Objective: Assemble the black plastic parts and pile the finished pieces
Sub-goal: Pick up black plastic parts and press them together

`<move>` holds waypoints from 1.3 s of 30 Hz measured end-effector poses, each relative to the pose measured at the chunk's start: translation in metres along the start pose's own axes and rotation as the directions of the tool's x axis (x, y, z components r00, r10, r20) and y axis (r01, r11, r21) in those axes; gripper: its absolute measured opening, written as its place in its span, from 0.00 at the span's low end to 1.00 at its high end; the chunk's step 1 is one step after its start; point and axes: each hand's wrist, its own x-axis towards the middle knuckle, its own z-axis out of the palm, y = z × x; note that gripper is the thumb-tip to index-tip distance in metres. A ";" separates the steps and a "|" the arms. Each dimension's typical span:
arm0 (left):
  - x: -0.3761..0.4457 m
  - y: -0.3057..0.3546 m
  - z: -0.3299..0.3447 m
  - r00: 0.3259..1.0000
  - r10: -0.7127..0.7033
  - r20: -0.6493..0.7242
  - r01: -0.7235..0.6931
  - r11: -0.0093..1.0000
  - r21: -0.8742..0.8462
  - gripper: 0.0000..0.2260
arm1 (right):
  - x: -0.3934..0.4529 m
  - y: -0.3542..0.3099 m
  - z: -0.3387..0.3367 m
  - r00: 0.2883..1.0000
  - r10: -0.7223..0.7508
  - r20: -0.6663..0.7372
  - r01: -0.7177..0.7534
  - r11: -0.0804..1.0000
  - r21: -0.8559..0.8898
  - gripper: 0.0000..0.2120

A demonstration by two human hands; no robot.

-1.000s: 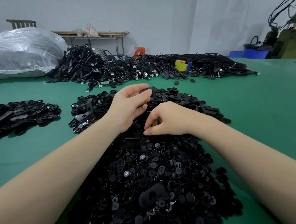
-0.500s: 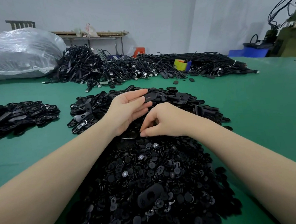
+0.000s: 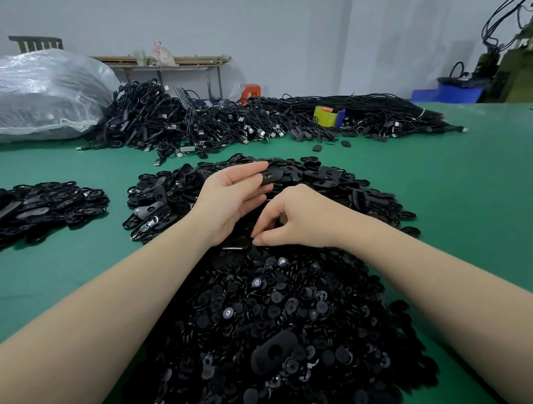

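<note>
My left hand (image 3: pixel 232 201) holds a black oval shell (image 3: pixel 273 176) between thumb and fingers, above the far heap of oval shells (image 3: pixel 336 181). My right hand (image 3: pixel 295 222) has its fingers curled down at the near edge of that heap, pinching at a small black piece that its fingertips hide. Just under both hands begins a big heap of small round black discs (image 3: pixel 267 328); one oval shell (image 3: pixel 274 351) lies on top of it. A separate pile of black oval pieces (image 3: pixel 35 208) lies at the left.
Everything sits on a green table (image 3: pixel 464 203). A long heap of black cables (image 3: pixel 237 121) runs across the back, with a yellow tape roll (image 3: pixel 325 115) in it. A large plastic bag (image 3: pixel 30 95) stands at the back left, machinery (image 3: pixel 521 70) at the far right.
My left hand has tilted the oval shell so more of it shows past the fingertips. My right hand has stayed at the heap, fingers still working at a small piece.
</note>
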 end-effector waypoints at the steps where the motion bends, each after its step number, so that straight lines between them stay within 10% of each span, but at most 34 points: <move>1: 0.000 0.000 0.000 1.000 -0.001 -0.004 0.001 1.000 -0.001 0.11 | 0.000 0.001 0.000 1.000 0.006 -0.011 -0.006 1.000 0.016 0.01; 20: 0.002 0.000 0.000 0.999 -0.019 -0.036 0.019 1.000 0.011 0.12 | 0.003 0.007 -0.003 0.998 0.044 -0.050 -0.036 0.987 0.159 0.05; 31: 0.000 0.001 0.001 1.000 -0.011 -0.010 0.011 1.000 -0.011 0.11 | 0.002 0.016 -0.002 0.949 0.100 -0.299 -0.062 0.989 0.132 0.07; 39: -0.001 -0.001 0.001 1.000 0.000 0.027 -0.001 0.999 0.044 0.11 | 0.003 0.029 -0.003 0.730 0.164 -0.664 -0.123 0.986 0.109 0.06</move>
